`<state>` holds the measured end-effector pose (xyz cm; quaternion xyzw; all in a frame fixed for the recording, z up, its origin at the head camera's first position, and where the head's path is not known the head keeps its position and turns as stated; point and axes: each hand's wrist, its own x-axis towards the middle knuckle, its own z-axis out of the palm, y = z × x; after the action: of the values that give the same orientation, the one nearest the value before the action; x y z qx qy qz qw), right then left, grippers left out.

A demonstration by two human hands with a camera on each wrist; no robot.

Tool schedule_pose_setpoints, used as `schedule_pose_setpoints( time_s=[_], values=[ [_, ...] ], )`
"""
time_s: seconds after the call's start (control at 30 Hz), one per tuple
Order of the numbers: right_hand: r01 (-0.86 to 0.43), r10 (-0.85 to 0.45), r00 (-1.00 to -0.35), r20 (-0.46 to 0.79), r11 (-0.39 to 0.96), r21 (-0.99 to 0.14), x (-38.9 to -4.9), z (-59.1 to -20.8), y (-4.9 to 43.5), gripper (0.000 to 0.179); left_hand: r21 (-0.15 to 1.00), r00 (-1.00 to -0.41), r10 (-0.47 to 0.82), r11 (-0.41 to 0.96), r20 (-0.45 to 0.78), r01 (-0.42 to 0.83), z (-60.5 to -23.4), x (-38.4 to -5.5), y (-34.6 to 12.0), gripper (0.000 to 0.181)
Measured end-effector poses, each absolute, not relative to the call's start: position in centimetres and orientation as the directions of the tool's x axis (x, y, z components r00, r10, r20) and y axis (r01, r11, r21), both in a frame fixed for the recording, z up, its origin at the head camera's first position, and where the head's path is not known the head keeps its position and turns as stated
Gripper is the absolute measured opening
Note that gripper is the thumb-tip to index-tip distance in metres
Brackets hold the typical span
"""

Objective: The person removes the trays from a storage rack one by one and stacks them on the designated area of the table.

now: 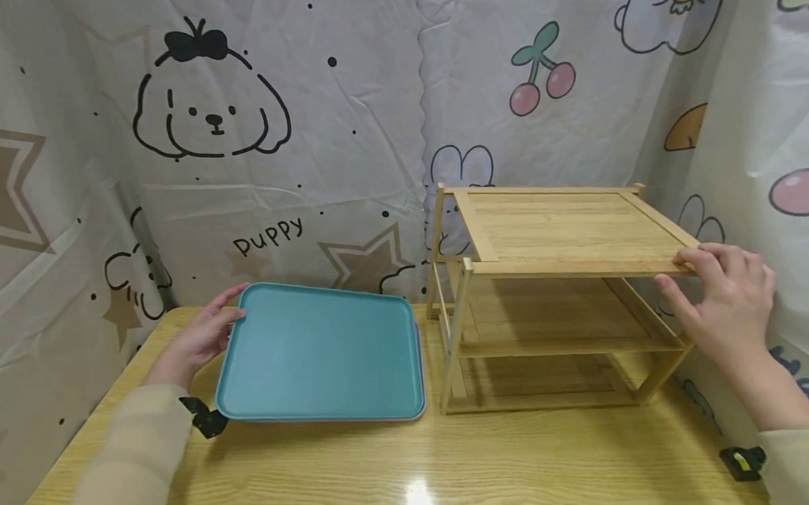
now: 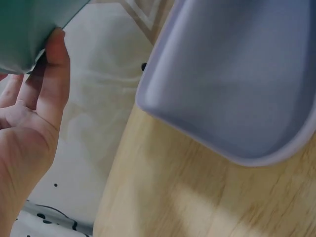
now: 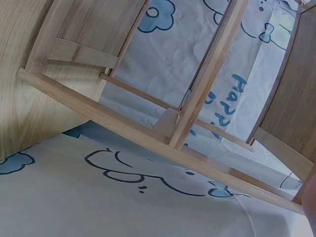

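Observation:
My left hand [image 1: 208, 333] grips the left edge of a teal rectangular tray [image 1: 321, 354]. That edge is raised and the tray tilts over a lavender tray [image 2: 232, 89], which lies on the table and shows beneath as a thin rim in the head view. In the left wrist view, the fingers pinch a corner of the teal tray. On the right stands a three-tier wooden shelf [image 1: 566, 226]. My right hand [image 1: 732, 302] holds its front right top corner, fingers over the top board and thumb at the front edge. Only a sliver of this hand enters the right wrist view.
Under everything is a wood-grain table [image 1: 333, 474]. White curtains [image 1: 344, 119] printed with cartoons hang behind and at both sides, close to the shelf's right side. The shelf's left legs stand just right of the trays.

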<state>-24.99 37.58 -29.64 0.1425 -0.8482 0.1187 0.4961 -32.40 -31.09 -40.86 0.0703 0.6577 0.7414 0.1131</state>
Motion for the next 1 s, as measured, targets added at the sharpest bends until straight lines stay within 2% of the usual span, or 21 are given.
schedule_pose_setpoints(
  time_s=[0.13, 0.3, 0.7, 1.0],
  values=[
    [-0.367, -0.125, -0.44, 0.889, 0.929, -0.051, -25.2, -29.7, 37.5, 0.08, 0.99, -0.969, 0.242, -0.11, -0.059, -0.087, -41.2, -32.4, -30.7, 0.054],
    [-0.37, -0.118, -0.44, 0.89, 0.927, -0.059, -25.1, -29.7, 37.4, 0.08, 0.992, -0.979, 0.192, -0.087, -0.074, -0.092, -41.9, -32.7, -30.5, 0.055],
    [-0.369, -0.118, -0.427, 0.896, 0.928, -0.054, -25.2, -29.8, 37.5, 0.08, 0.984, -0.982, 0.167, 0.168, -0.085, -0.056, -43.0, -32.8, -30.3, 0.078],
    [-0.365, -0.108, -0.435, 0.894, 0.928, -0.066, -25.3, -29.9, 37.6, 0.08, 0.912, -0.992, 0.117, 0.41, -0.049, 0.003, -45.1, -32.6, -30.2, 0.067]
  ],
)
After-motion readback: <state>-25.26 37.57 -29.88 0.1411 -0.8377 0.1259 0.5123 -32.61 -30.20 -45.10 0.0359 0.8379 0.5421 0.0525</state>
